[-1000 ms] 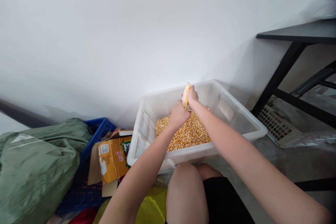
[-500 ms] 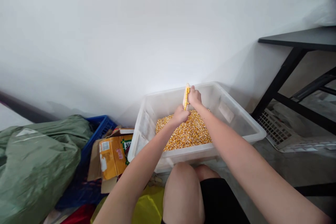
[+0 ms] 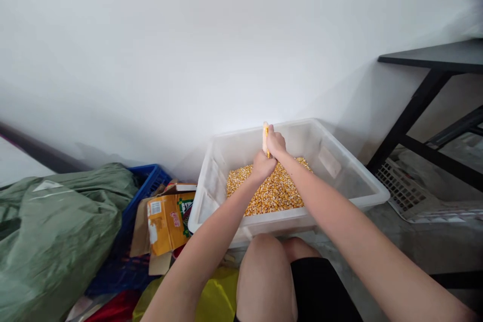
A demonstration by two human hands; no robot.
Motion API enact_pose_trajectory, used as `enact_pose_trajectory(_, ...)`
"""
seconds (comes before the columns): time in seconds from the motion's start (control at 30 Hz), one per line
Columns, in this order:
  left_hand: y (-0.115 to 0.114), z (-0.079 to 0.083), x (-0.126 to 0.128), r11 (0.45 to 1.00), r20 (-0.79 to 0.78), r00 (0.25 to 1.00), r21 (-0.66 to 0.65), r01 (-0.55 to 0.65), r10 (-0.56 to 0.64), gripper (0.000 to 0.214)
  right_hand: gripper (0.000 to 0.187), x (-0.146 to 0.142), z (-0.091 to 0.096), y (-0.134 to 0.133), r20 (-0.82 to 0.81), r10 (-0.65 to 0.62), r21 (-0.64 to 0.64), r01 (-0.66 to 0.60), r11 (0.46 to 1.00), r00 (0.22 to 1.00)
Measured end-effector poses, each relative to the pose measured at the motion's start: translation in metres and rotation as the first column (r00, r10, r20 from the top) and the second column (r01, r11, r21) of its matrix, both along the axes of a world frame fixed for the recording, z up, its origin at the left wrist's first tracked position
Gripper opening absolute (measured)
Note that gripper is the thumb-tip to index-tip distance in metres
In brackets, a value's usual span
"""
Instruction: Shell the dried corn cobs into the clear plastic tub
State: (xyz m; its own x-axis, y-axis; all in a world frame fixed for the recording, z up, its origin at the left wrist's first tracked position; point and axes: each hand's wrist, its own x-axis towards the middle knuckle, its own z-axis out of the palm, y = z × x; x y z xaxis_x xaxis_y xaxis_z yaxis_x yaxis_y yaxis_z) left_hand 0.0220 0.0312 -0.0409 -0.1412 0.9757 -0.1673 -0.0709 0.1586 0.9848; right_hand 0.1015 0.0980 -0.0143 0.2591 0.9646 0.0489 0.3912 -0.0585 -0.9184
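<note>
An ear of corn [image 3: 265, 136] stands nearly upright over a white plastic tub [image 3: 222, 143]. Its left side is pale bare cob, and a strip of yellow kernels shows on the right. My left hand [image 3: 263, 165] is closed round its lower end. Against the upper right side of the ear, my right hand [image 3: 276, 142] is closed, with the thumb pointing up along the kernels. Loose corn kernels [image 3: 277, 193] lie heaped in the tub below both hands.
Left of the tub are an opened yellow cardboard box [image 3: 168, 224] and a blue crate [image 3: 149, 181] under a green bag [image 3: 71, 216]. A black table [image 3: 433, 55] and a white basket [image 3: 403, 191] stand at right. Behind rises a white wall [image 3: 241, 45].
My right hand has shifted slightly down and left across the ear, covering more of the kernels. Fewer yellow kernels show now. The whole view has moved a little.
</note>
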Motion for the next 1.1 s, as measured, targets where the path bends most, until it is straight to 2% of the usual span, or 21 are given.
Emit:
enact_pose_trajectory(0.13, -0.004, 0.008, 0.003, 0.972, -0.200, 0.953, 0.009, 0.236, -0.230, 0.024, 0.055, 0.008, -0.010, 0.006, -0.028, 0.000, 0.146, 0.004, 0.989, 1.000)
enact_pose_trajectory(0.2, -0.004, 0.011, 0.001, 0.955, -0.308, 0.908, -0.006, 0.298, -0.285, 0.031, 0.050, 0.013, -0.015, 0.010, -0.176, 0.030, 0.098, -0.013, 0.995, 0.984)
enact_pose_trajectory(0.23, -0.004, 0.012, -0.001, 0.952, -0.414, 0.866, -0.002, 0.306, -0.279, 0.033, 0.048, 0.015, -0.015, 0.012, -0.287, 0.041, 0.037, -0.032, 0.999, 0.957)
enact_pose_trajectory(0.27, -0.003, 0.012, -0.004, 0.953, -0.543, 0.803, 0.017, 0.303, -0.245, 0.034, 0.047, 0.018, -0.015, 0.014, -0.405, 0.040, -0.031, -0.057, 0.998, 0.913)
enact_pose_trajectory(0.33, -0.004, 0.012, -0.008, 0.955, -0.774, 0.618, 0.063, 0.291, -0.138, 0.032, 0.050, 0.023, -0.009, 0.017, -0.602, -0.007, -0.136, -0.094, 0.986, 0.798)
enact_pose_trajectory(0.43, -0.008, 0.014, -0.011, 0.950, -0.930, 0.362, 0.053, 0.309, -0.066, 0.034, 0.060, 0.030, 0.002, 0.019, -0.728, -0.102, -0.208, -0.076, 0.975, 0.678)
enact_pose_trajectory(0.5, -0.011, 0.015, -0.010, 0.954, -0.960, 0.268, 0.003, 0.300, -0.081, 0.038, 0.062, 0.033, 0.006, 0.021, -0.728, -0.141, -0.225, -0.041, 0.973, 0.671)
enact_pose_trajectory(0.57, -0.013, 0.017, -0.006, 0.950, -0.967, 0.237, -0.018, 0.313, -0.097, 0.040, 0.058, 0.035, 0.005, 0.024, -0.679, -0.168, -0.204, 0.036, 0.978, 0.714)
enact_pose_trajectory(0.63, -0.014, 0.018, -0.004, 0.932, -0.957, 0.265, -0.017, 0.363, -0.121, 0.039, 0.052, 0.037, 0.000, 0.026, -0.610, -0.187, -0.140, 0.127, 0.982, 0.770)
enact_pose_trajectory(0.7, -0.014, 0.017, -0.002, 0.911, -0.929, 0.339, 0.004, 0.412, -0.150, 0.035, 0.049, 0.039, -0.004, 0.028, -0.550, -0.176, -0.061, 0.171, 0.983, 0.816)
enact_pose_trajectory(0.8, -0.013, 0.016, 0.001, 0.893, -0.773, 0.561, -0.013, 0.451, -0.295, 0.031, 0.043, 0.043, -0.007, 0.029, -0.485, -0.150, 0.047, 0.197, 0.979, 0.861)
enact_pose_trajectory(0.87, -0.013, 0.017, 0.001, 0.872, -0.559, 0.711, -0.046, 0.487, -0.427, 0.033, 0.040, 0.045, -0.006, 0.029, -0.473, -0.136, 0.097, 0.205, 0.974, 0.870)
enact_pose_trajectory(0.9, -0.013, 0.017, 0.001, 0.862, -0.451, 0.757, -0.057, 0.504, -0.473, 0.033, 0.039, 0.045, -0.006, 0.029, -0.489, -0.120, 0.103, 0.194, 0.976, 0.864)
enact_pose_trajectory(1.0, -0.011, 0.019, -0.004, 0.850, -0.292, 0.806, -0.052, 0.523, -0.514, 0.034, 0.036, 0.045, -0.005, 0.027, -0.602, -0.065, 0.012, 0.090, 0.996, 0.796)
enact_pose_trajectory(1.1, -0.007, 0.018, -0.011, 0.862, -0.312, 0.811, -0.060, 0.503, -0.495, 0.036, 0.040, 0.044, -0.003, 0.023, -0.697, -0.091, -0.149, -0.020, 0.989, 0.711)
